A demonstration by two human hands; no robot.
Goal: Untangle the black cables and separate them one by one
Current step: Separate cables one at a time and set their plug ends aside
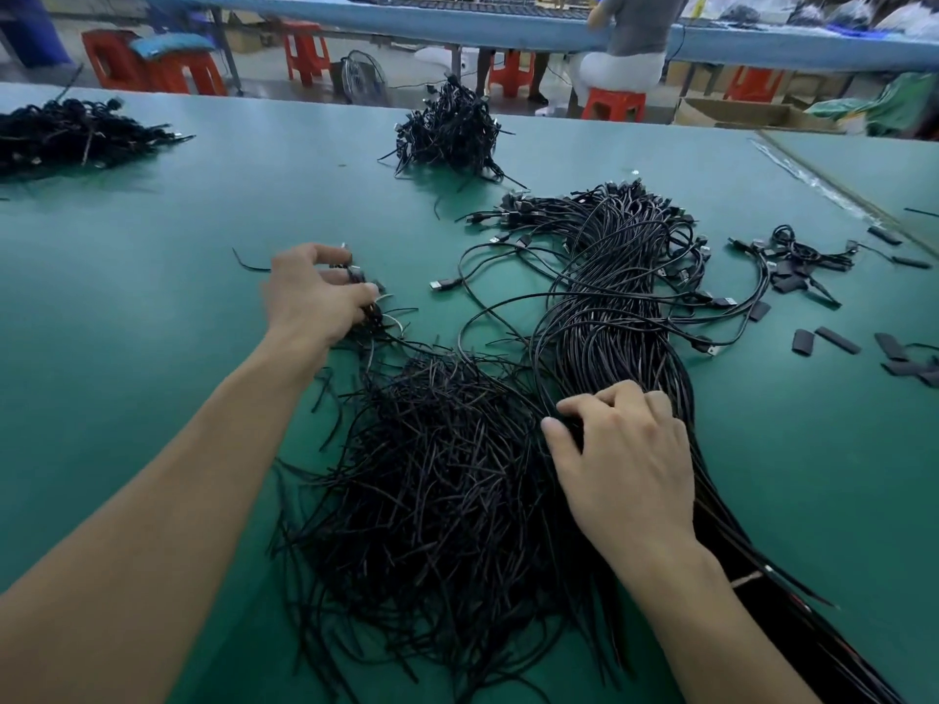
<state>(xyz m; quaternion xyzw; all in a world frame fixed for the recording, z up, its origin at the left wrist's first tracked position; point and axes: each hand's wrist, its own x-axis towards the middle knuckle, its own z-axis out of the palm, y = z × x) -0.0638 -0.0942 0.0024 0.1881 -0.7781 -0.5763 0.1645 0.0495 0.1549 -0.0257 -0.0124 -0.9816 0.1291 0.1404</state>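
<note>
Many loose cables (437, 475) lie heaped just left of the bundle (620, 307); left hand (315, 294) pinches plug ends (373, 288) farther left, right hand (627, 462) grips its strands. Limp, light, snaggy: I'd draw each by its plug.

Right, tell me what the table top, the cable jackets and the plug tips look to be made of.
Table top: green mat, probably rubber or vinyl; smooth, with a soft dull sheen.
Cables: black flexible jackets, likely PVC or rubber; they bend freely and gleam faintly.
Plug tip: bare metal by its silvery shine, in a black moulded plastic grip.
</note>
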